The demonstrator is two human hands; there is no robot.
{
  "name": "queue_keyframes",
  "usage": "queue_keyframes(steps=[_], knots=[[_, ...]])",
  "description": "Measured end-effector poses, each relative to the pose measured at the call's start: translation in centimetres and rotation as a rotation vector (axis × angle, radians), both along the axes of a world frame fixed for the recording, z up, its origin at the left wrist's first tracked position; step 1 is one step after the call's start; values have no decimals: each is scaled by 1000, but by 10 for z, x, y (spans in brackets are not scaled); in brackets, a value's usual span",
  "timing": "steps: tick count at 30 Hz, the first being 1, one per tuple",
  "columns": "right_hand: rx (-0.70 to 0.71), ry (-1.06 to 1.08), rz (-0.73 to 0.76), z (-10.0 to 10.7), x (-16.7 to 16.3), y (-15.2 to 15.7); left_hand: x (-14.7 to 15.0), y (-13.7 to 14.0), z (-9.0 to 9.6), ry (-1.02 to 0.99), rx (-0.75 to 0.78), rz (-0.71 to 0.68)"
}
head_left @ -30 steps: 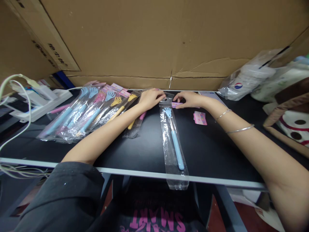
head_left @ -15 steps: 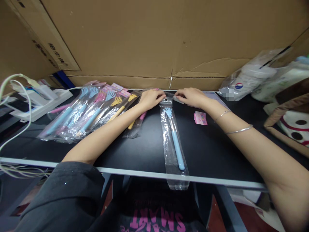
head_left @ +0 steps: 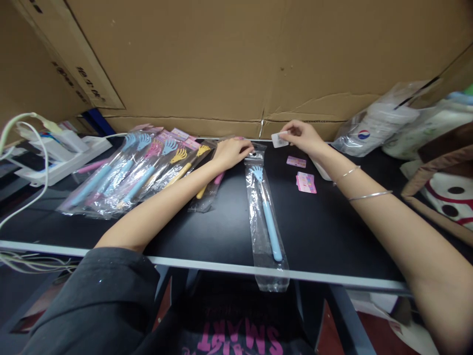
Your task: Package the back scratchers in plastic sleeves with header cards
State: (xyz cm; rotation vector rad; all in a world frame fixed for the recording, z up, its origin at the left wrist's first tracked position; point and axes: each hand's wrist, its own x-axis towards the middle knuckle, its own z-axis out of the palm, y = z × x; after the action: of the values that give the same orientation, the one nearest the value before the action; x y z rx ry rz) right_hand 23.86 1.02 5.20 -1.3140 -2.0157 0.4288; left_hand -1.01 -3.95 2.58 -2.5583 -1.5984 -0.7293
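A clear plastic bag (head_left: 254,222) lies lengthwise in front of me, its lower end over the table edge. Inside is a back scratcher (head_left: 271,224) with a light-blue handle and hand-shaped head. My left hand (head_left: 233,152) is closed at the bag's top left edge, thumb and fingertips on it. Off to the right, above the table, my right hand (head_left: 301,135) pinches a small white label (head_left: 279,140) between thumb and fingers. Below that hand lie a purple-pink card (head_left: 296,161) and a few stacked pink cards (head_left: 306,182).
Several bagged back scratchers (head_left: 148,162) lie on the left, partly under my left forearm. Further left are a power strip (head_left: 62,158) and cables. A bagged cup (head_left: 377,125) and a fabric bag (head_left: 443,192) stand right. Cardboard (head_left: 221,64) walls the back of the black table (head_left: 207,236).
My right hand has risen and moved right, away from the bag's top, with the white label in its fingers. The purple-pink card now shows beneath it. My left hand has stayed put.
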Motion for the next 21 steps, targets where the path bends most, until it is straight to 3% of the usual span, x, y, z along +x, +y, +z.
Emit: queue_keyframes(steps=[4,10,14,21], knots=[[1,131,-33,6,2,-1,0,0,0,0,-11,13],[-234,425,241,11,-8,-13,-1,3,0,-78,-60,15],[-344,433,326,-1,-20,-17,-2,5,-1,-94,-67,22],[-50,459,95,-38,-30,-3,-2,9,-3,-156,-95,-32]])
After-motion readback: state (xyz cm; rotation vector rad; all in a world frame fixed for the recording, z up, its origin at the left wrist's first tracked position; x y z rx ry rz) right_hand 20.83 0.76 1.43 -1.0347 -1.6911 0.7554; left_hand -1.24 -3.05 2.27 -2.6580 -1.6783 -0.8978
